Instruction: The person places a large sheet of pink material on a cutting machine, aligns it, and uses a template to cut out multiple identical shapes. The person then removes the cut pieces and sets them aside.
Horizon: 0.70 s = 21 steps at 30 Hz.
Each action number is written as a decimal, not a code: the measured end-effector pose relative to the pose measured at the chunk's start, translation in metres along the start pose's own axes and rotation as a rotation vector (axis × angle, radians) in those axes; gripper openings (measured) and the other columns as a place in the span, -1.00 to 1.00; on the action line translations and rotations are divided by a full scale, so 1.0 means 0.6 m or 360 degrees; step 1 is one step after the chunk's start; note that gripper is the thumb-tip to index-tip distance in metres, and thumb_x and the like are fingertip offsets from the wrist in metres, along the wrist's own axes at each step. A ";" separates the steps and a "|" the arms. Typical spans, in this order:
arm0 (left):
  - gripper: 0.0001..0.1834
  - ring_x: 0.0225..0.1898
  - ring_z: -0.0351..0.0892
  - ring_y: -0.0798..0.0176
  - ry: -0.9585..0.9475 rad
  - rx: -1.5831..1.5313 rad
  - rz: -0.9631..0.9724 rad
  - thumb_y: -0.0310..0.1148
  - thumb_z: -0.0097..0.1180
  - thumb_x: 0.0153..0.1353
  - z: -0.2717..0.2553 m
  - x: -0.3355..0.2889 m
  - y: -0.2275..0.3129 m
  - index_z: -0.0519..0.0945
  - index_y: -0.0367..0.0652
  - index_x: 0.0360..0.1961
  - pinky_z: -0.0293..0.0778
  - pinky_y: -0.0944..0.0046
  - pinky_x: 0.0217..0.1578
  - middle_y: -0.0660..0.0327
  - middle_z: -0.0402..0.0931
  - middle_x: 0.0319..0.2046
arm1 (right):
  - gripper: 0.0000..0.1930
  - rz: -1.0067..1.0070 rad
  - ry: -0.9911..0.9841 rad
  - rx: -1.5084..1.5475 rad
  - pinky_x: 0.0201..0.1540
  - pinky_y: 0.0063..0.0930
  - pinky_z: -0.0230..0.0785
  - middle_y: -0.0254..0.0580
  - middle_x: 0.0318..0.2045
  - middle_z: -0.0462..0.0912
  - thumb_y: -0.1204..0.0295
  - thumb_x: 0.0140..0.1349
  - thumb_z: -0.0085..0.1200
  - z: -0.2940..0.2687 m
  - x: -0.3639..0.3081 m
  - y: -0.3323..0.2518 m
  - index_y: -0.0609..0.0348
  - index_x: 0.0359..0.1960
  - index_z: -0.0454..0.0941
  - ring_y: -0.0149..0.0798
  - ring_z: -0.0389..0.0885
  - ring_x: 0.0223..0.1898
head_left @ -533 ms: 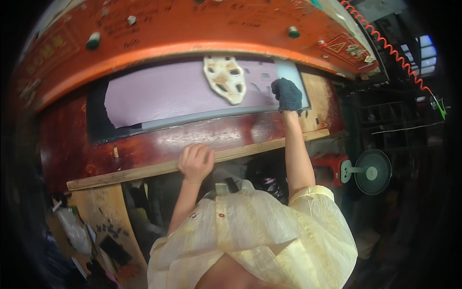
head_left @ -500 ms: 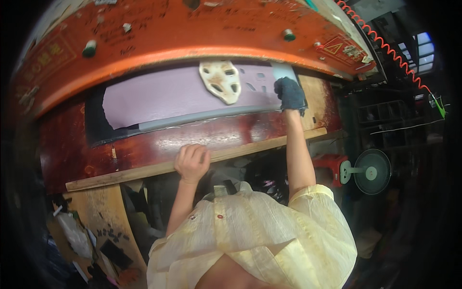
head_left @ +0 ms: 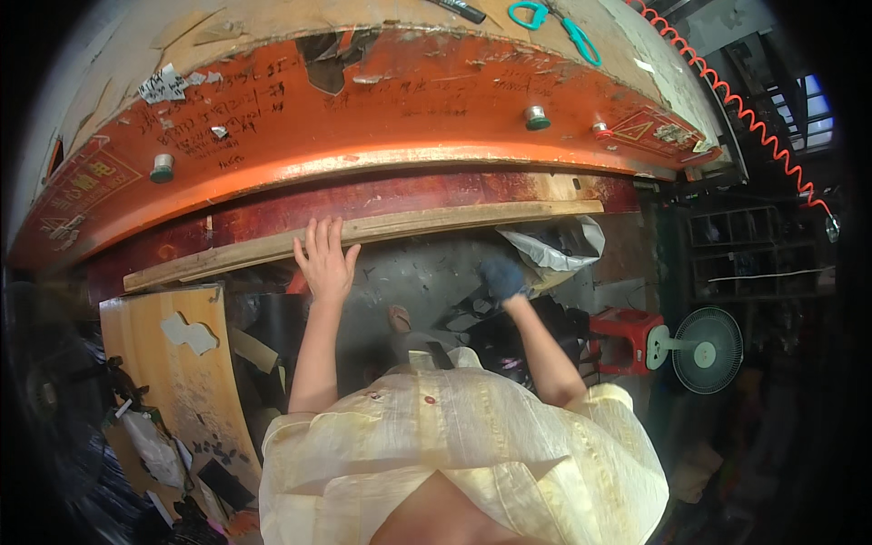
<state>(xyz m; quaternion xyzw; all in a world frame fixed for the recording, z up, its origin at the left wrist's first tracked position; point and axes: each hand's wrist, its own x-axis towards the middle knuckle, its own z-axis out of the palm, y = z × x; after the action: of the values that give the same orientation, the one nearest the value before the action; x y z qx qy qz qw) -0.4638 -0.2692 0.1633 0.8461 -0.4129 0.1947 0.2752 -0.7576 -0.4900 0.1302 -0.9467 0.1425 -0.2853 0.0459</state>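
My bare left hand (head_left: 327,262) is spread flat at the wooden strip (head_left: 436,221) along the near edge of the red-brown worktable (head_left: 381,198), its fingertips over the strip. Lower than that edge, my right hand (head_left: 502,278) wears a dark blue glove and is smeared by motion, so its fingers cannot be made out. Close beside it, a crumpled grey-white sheet or bag (head_left: 577,243) hangs under the table edge. Whether the glove touches it is unclear. A wide orange machine beam (head_left: 381,118) with a green button (head_left: 162,168) covers the table's far part.
On top of the machine lie teal-handled scissors (head_left: 579,41) and a dark marker (head_left: 461,10). At right stand a red stool (head_left: 625,334) and a fan (head_left: 707,351), beneath a coiled red hose (head_left: 740,113). A wooden board (head_left: 150,313) holding a pale cutout (head_left: 189,333) is at left.
My right hand has come off the purple sheet and down below the table edge. My left fingers have spread. The purple sheet and pale die are out of sight; the beam covers more table.
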 end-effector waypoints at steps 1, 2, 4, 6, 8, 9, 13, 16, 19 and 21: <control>-0.39 0.34 0.03 0.10 -0.0160 0.0031 -0.0045 -0.05 0.09 0.16 -0.003 -0.003 0.005 0.32 0.00 0.21 -0.15 -0.15 0.28 0.23 0.23 0.20 | -0.88 0.0107 -0.0130 -0.0020 -0.28 -0.21 0.41 -0.04 -0.40 0.54 0.45 0.13 -0.09 0.020 -0.059 -0.006 0.11 -0.37 0.52 -0.03 0.55 -0.31; -0.38 0.34 0.02 0.11 -0.0053 0.0033 0.0019 -0.04 0.10 0.15 -0.002 0.007 0.005 0.31 0.00 0.22 -0.15 -0.15 0.28 0.23 0.23 0.20 | -0.91 0.0203 -0.0282 -0.0053 -0.34 -0.24 0.42 -0.07 -0.47 0.53 0.46 0.10 -0.05 0.045 -0.095 -0.003 0.08 -0.42 0.52 -0.03 0.55 -0.37; -0.35 0.34 0.01 0.12 -0.0046 0.0047 0.0048 -0.01 0.10 0.14 -0.001 0.023 0.009 0.30 0.01 0.22 -0.16 -0.16 0.28 0.24 0.22 0.21 | -0.93 0.0200 -0.0726 -0.0323 -0.34 -0.26 0.42 -0.09 -0.46 0.52 0.48 0.07 -0.02 0.081 -0.155 0.002 0.08 -0.42 0.53 -0.05 0.55 -0.37; -0.35 0.33 0.03 0.11 -0.0093 0.0050 0.0031 0.00 0.09 0.14 0.000 0.041 0.011 0.29 0.00 0.22 -0.15 -0.16 0.27 0.23 0.23 0.20 | -0.94 0.0167 -0.0516 -0.0069 -0.35 -0.23 0.41 -0.11 -0.44 0.53 0.47 0.04 -0.01 0.095 -0.190 0.009 0.06 -0.45 0.51 -0.06 0.55 -0.37; -0.35 0.32 0.05 0.11 -0.0107 0.0057 0.0042 0.01 0.09 0.14 0.000 0.057 0.013 0.30 -0.01 0.22 -0.13 -0.15 0.27 0.22 0.24 0.19 | -0.94 0.0361 -0.0414 0.0079 -0.36 -0.22 0.41 -0.12 -0.45 0.54 0.44 0.05 -0.01 0.097 -0.199 0.016 0.06 -0.46 0.51 -0.06 0.55 -0.38; -0.35 0.31 0.06 0.10 -0.0103 0.0060 0.0038 0.01 0.09 0.14 0.002 0.066 0.014 0.31 -0.02 0.21 -0.12 -0.15 0.26 0.22 0.25 0.18 | -0.93 0.0247 -0.0465 0.0005 -0.36 -0.21 0.40 -0.12 -0.46 0.53 0.41 0.07 -0.03 0.095 -0.195 0.018 0.05 -0.47 0.51 -0.05 0.54 -0.38; -0.41 0.26 0.12 0.08 -0.0115 0.0037 -0.0042 0.01 0.07 0.15 0.006 0.096 0.022 0.39 -0.05 0.15 -0.09 -0.17 0.24 0.17 0.31 0.13 | -0.84 0.0158 -0.0568 -0.0067 -0.34 -0.17 0.36 -0.10 -0.46 0.55 0.33 0.17 -0.08 0.075 -0.152 -0.002 0.07 -0.44 0.52 0.00 0.54 -0.37; -0.45 0.24 0.15 0.07 -0.0223 0.0052 -0.0125 0.02 0.07 0.15 0.010 0.117 0.022 0.43 -0.06 0.09 -0.07 -0.18 0.23 0.16 0.35 0.10 | -0.79 0.0669 -0.0592 0.0386 -0.32 -0.15 0.35 -0.06 -0.39 0.60 0.30 0.23 -0.10 0.058 -0.108 -0.042 0.14 -0.38 0.53 0.06 0.54 -0.37; -0.48 0.23 0.18 0.07 -0.0275 0.0047 -0.0183 0.05 0.04 0.16 0.019 0.134 0.023 0.48 -0.07 0.02 -0.02 -0.16 0.21 0.15 0.38 0.10 | -0.74 0.0880 -0.0590 0.0665 -0.28 -0.17 0.37 -0.02 -0.33 0.62 0.28 0.26 -0.12 0.038 -0.075 -0.091 0.20 -0.33 0.54 0.10 0.54 -0.34; -0.46 0.23 0.18 0.07 -0.0353 0.0078 -0.0222 0.08 0.01 0.17 0.024 0.138 0.021 0.49 -0.07 0.03 -0.01 -0.14 0.21 0.15 0.38 0.11 | -0.77 0.0695 -0.0657 0.0583 -0.22 -0.17 0.37 0.02 -0.30 0.59 0.31 0.24 -0.09 0.024 -0.049 -0.113 0.20 -0.31 0.54 0.10 0.53 -0.28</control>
<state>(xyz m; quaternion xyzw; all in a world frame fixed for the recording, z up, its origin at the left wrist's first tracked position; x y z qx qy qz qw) -0.4244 -0.3334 0.2023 0.8955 -0.3761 0.0905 0.2200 -0.7567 -0.4164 0.1141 -0.9076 0.2758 -0.0922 0.3028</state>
